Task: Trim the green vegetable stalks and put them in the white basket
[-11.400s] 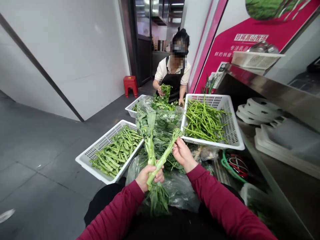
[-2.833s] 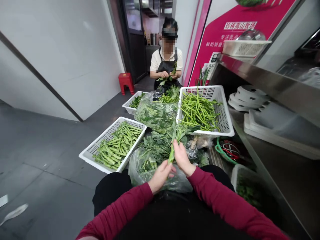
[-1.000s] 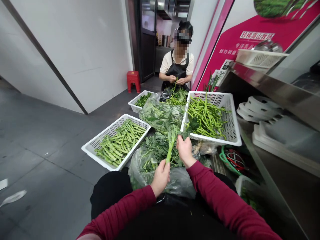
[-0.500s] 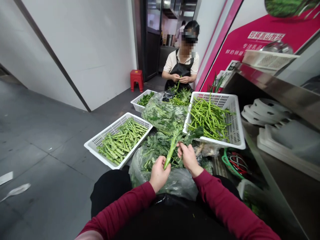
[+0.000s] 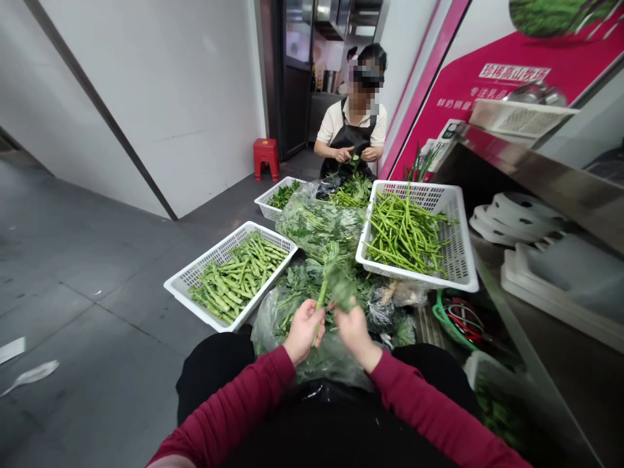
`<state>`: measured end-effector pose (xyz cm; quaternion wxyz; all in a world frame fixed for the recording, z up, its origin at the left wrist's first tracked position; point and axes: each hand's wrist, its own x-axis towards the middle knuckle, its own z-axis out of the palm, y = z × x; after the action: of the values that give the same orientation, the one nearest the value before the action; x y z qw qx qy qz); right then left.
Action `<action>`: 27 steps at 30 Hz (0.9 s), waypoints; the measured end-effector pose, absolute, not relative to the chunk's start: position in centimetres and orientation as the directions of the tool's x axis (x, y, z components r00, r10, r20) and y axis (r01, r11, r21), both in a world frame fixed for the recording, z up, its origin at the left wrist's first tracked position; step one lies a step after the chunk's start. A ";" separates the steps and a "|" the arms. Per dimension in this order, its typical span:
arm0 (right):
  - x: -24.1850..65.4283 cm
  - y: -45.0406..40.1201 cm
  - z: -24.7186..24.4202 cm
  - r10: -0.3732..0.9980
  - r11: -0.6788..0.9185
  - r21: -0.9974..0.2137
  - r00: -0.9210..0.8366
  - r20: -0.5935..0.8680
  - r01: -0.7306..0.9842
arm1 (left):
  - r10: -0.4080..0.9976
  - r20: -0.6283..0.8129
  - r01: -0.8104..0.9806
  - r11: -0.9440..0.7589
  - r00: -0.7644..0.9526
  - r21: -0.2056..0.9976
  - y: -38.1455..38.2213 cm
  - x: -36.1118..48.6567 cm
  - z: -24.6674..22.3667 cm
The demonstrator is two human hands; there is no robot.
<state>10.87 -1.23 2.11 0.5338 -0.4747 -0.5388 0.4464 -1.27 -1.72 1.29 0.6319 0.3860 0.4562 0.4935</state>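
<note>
My left hand (image 5: pixel 303 331) is closed around the lower part of a thick green vegetable stalk (image 5: pixel 324 286), which points up and away from me. Close beside it, my right hand (image 5: pixel 355 333) grips a dark green leaf (image 5: pixel 342 287), smeared by motion; whether the leaf is still joined to the stalk I cannot tell. Below both hands lies an open clear plastic bag (image 5: pixel 267 325) full of leafy greens (image 5: pixel 299 283). To the left, a white basket (image 5: pixel 181 290) holds many cut stalks (image 5: pixel 238 276).
A white basket (image 5: pixel 463 240) of long thin green stems stands at right. Beyond the bag lie another bag of greens (image 5: pixel 316 224) and a smaller white basket (image 5: pixel 266 207). A co-worker (image 5: pixel 353 130) handles greens opposite. A metal shelf (image 5: pixel 526 162) borders the right side; a red stool (image 5: pixel 266 158) stands behind.
My right hand has moved left and down toward me, now with a leaf in it. My left hand and the stalk have shifted slightly left, the stalk more upright.
</note>
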 end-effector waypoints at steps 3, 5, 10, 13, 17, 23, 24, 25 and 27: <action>12.0 1.5 2.9 0.960 -0.021 -0.962 0.264 -0.095 -0.271 | 0.958 -0.175 -0.299 0.239 0.226 0.924 -2.9 -1.0 1.6; 12.5 3.0 3.7 0.967 -0.087 -0.928 0.193 -0.166 -0.363 | 0.949 -0.169 -0.289 0.246 0.266 0.925 -3.6 -0.6 1.5; 12.0 2.5 4.4 0.949 0.001 -0.993 0.315 -0.036 -0.115 | 0.956 -0.178 -0.171 0.220 0.233 0.960 -4.2 0.2 1.0; 11.0 0.3 3.5 0.962 0.224 -0.955 0.111 0.249 0.196 | 0.994 -0.086 -0.084 0.091 0.065 0.992 -3.5 0.1 0.6; 11.4 -0.3 1.3 0.988 0.144 -0.956 0.019 0.153 0.256 | 0.994 0.076 0.101 -0.067 -0.080 0.993 -2.6 -0.7 0.4; 14.5 3.6 -1.4 0.959 -0.148 -0.846 0.283 0.003 0.511 | 0.975 0.114 0.200 -0.076 -0.190 0.977 -2.1 -2.0 0.0; 14.7 4.3 -1.6 0.963 -0.151 -0.822 0.269 0.002 0.548 | 0.970 0.116 0.202 -0.073 -0.212 0.977 -2.0 -2.3 0.0; 14.8 5.0 -1.7 0.968 -0.150 -0.801 0.250 -0.001 0.580 | 0.965 0.122 0.206 -0.074 -0.232 0.976 -1.9 -2.5 -0.1; 14.8 6.8 -1.3 0.979 -0.144 -0.739 0.202 -0.011 0.659 | 0.958 0.134 0.219 -0.078 -0.254 0.973 -1.8 -2.9 -0.3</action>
<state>14.84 6.81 -1.34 0.3097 -0.7108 -0.5761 0.2589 -2.91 -1.77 -0.27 0.3459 0.5036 0.5845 0.5340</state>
